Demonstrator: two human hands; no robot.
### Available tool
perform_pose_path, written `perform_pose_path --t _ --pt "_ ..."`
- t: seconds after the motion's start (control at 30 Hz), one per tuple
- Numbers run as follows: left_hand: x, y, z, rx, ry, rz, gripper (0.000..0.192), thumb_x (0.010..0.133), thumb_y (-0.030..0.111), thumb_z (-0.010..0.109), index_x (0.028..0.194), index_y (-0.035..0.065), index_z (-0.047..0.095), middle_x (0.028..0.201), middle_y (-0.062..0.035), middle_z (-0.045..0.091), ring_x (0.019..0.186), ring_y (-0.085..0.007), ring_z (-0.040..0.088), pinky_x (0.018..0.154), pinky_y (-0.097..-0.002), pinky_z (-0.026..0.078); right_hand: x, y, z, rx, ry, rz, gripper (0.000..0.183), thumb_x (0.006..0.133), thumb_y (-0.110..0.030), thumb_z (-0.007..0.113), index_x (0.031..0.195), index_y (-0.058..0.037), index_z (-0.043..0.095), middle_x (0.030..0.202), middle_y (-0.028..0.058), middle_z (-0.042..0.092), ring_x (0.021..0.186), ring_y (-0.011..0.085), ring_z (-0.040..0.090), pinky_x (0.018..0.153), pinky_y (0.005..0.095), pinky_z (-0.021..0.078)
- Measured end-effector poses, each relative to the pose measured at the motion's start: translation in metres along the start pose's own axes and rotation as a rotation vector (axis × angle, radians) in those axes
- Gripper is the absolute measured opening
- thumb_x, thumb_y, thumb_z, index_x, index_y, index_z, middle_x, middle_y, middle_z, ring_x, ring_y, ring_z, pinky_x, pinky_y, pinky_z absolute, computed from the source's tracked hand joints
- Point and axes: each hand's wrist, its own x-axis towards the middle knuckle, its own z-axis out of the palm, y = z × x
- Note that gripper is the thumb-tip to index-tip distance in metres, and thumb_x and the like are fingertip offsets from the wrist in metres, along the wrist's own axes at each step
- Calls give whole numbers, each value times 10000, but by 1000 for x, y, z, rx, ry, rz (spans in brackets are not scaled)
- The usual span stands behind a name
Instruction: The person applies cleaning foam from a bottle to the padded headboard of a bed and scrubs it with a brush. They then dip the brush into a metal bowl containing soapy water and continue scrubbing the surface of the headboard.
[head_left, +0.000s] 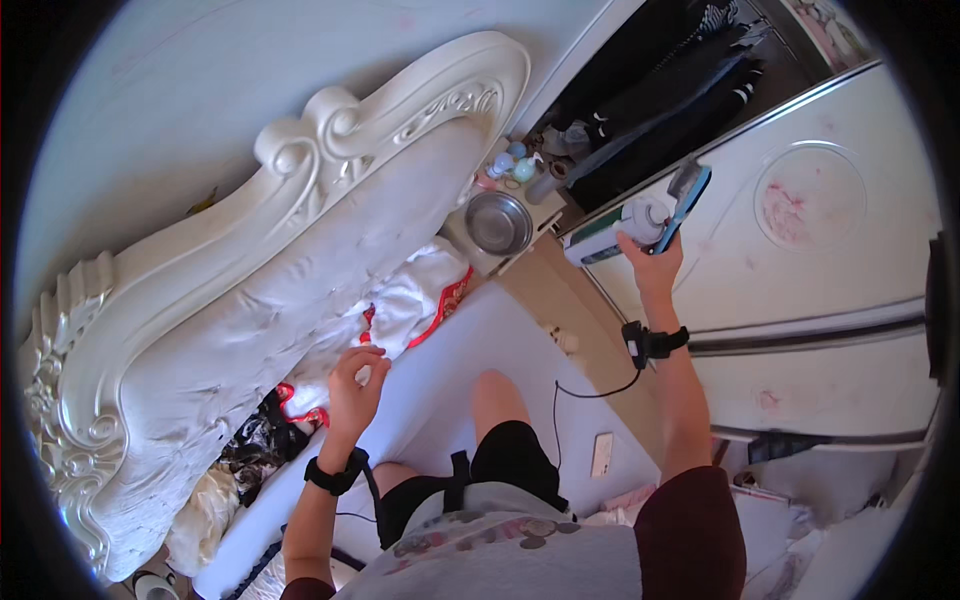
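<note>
My right hand (656, 270) is raised in front of the white wardrobe door. Its grip takes in a blue-edged brush (684, 206) with a grey face, and a white bottle or canister (600, 238) with a green label lies against the thumb, tilted on its side. My left hand (354, 390) hovers above the bed near a white cloth with red trim (416, 300). The fingers of that hand are loosely curled, and nothing shows between them.
A carved, padded cream headboard (292, 255) rises on the left. A small nightstand (491, 266) bears a metal bowl (499, 223) and several bottles. Dark clothes (660, 105) hang in the wardrobe. A cable (592, 395) trails from my right wristband. A white power strip (602, 454) lies on the bed.
</note>
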Motion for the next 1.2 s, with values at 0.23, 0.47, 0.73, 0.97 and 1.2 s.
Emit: perform_pose_path --t 0.23,0.47,0.73,0.97,1.2 --pt "85 -51 144 -250 -133 -626 221 773 174 696 829 2 569 763 -57 614 712 -98 575 645 -229 470 45 175 10 69 10 137 686 590 -99 816 1163 29 460 1064 112 569 978 171 562 809 299 474" --pt "160 -150 336 -777 -263 -1183 326 825 275 634 1036 53 524 937 -80 583 909 -211 578 819 -376 497 70 326 31 -81 -38 140 686 549 -261 825 1104 -4 513 1009 120 629 908 198 625 766 315 485" --pt "213 -271 462 -788 -85 -1317 294 830 208 617 1053 50 509 963 -111 565 806 -215 606 641 -328 526 83 400 39 -35 -88 131 663 595 -138 809 1155 -4 481 1066 107 601 974 187 599 834 314 468" --pt "221 -286 489 -788 69 -1040 279 837 -3 480 1108 -36 421 1001 -189 562 898 -296 611 738 -370 579 85 442 53 -73 -68 108 656 578 -208 831 1115 -16 509 1003 116 631 909 208 629 787 315 486" --pt "201 -234 434 -816 62 -1153 301 813 -62 464 1106 -32 407 1007 -191 560 864 -289 628 652 -344 593 93 442 66 -154 -151 109 621 576 -235 827 1075 -8 535 956 120 646 842 214 644 738 315 501"
